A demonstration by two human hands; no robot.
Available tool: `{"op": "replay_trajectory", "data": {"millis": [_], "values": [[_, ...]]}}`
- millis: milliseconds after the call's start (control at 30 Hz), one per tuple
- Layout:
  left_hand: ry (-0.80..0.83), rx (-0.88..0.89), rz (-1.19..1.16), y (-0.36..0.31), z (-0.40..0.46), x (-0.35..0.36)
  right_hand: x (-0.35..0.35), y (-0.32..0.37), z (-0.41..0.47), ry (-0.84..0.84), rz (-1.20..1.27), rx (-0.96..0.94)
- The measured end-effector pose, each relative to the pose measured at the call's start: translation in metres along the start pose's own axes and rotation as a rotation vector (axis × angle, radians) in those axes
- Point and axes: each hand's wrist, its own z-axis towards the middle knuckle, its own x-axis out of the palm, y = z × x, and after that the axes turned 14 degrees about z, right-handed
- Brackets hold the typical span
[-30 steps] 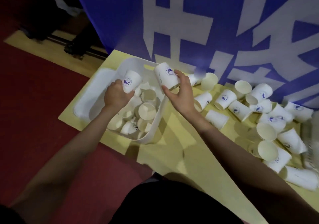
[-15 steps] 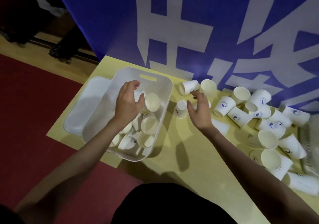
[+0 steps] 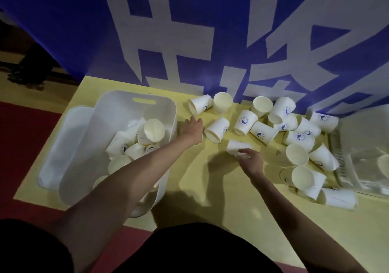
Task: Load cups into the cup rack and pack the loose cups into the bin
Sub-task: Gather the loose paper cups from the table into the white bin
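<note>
Head view: a second ago each hand held a cup over the bin; those cups now lie in it and both hands have come out to the loose pile, so two more are packed and the next pick-up is starting. Nearest, the right hand has its fingers curled onto the rim end of a white paper cup lying on its side on the pale yellow tabletop, closing on it though not yet lifting. Beyond and to the left of that grip, the left hand stretches forward with loose, parted fingers, empty, just beside another tipped white cup, wrist crossing the right wall of the white plastic bin with a slot handle. That bin, left of both hands, holds a jumble of cups. Right of the right hand's grip lie many loose printed cups, and farther right a clear plastic cup rack, contents hard to make out.
</note>
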Motion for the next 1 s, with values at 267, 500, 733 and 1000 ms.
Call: {"op": "replay_trajectory", "data": {"millis": [267,500,733,1000], "values": [[0.052,-0.022,-0.087,-0.001,-0.019,-0.006,0.005,0.014,-0.020,-0.043,0.172,-0.025],[-0.736,-0.194,-0.710,0.051,-0.098,-0.055,0.018,0.077,-0.051,0.076,0.178,-0.582],[-0.683,-0.509,-0.638,0.151,-0.124,-0.035,0.068,0.151,-0.051,0.353,-0.165,-0.997],[-0.539,-0.582,-0.501,0.174,-0.134,0.003,0.120,0.172,-0.038,0.498,-0.592,-1.125]]}}
